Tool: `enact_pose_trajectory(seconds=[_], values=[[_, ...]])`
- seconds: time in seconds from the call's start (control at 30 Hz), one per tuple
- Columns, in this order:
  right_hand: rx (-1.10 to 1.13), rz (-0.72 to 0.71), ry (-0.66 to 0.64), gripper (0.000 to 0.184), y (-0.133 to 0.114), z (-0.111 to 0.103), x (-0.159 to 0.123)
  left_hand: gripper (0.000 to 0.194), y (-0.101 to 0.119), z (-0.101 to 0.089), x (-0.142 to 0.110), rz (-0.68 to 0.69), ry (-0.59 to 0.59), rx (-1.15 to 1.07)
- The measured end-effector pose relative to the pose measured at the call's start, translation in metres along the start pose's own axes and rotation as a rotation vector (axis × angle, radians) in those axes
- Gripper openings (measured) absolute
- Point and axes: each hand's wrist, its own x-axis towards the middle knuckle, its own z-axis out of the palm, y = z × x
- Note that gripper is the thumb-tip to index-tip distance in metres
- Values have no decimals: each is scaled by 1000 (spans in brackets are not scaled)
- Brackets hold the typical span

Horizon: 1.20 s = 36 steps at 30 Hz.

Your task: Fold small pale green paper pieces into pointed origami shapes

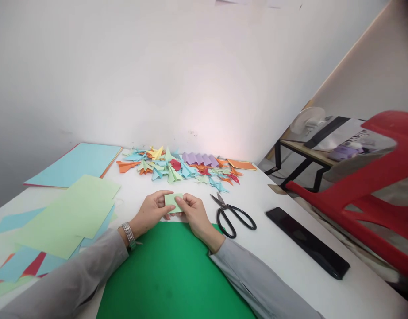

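Observation:
Between my two hands is a small piece of light green paper [172, 202], raised just over the far edge of a large green sheet [171, 270]. My left hand [153, 210] pinches its left side, thumb in front and fingers behind. On the other side my right hand [194, 213] grips the right edge, its thumb pressed on the paper's face. Scissors with black handles [227, 212] lie partly spread on the white table, right of my right hand. Beyond my hands lies a heap of folded paper shapes [172, 173] in many colours.
Loose light green sheets [71, 212] and blue and red pieces cover the left side. A stack topped with blue paper [78, 164] lies at the back left. A black phone [306, 241] rests at right, near a red chair [353, 181]. A wall [157, 79] stands behind.

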Motion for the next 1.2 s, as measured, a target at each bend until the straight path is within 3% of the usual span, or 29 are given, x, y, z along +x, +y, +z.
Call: enact_pose_trajectory(seconds=[0.17, 0.37, 0.6, 0.8, 1.0, 1.2], values=[[-63, -3, -4, 36, -3, 0, -1, 42, 0, -1, 1, 7, 54, -9], [-114, 13, -21, 41, -5, 1, -3, 50, 3, 0, -1, -14, 63, 17], [-95, 7, -48, 44, -6, 2, -3, 44, 1, 0, 1, -30, 49, 13], [0, 90, -33, 46, -6, 2, -3, 46, 3, 1, 1, -53, 35, 2], [49, 62, 39, 45, -4, 1, 0, 49, 1, 0, 1, 1, 55, 3], [-75, 26, -82, 34, -4, -2, 0, 43, -5, -2, 3, 0, -27, 6]])
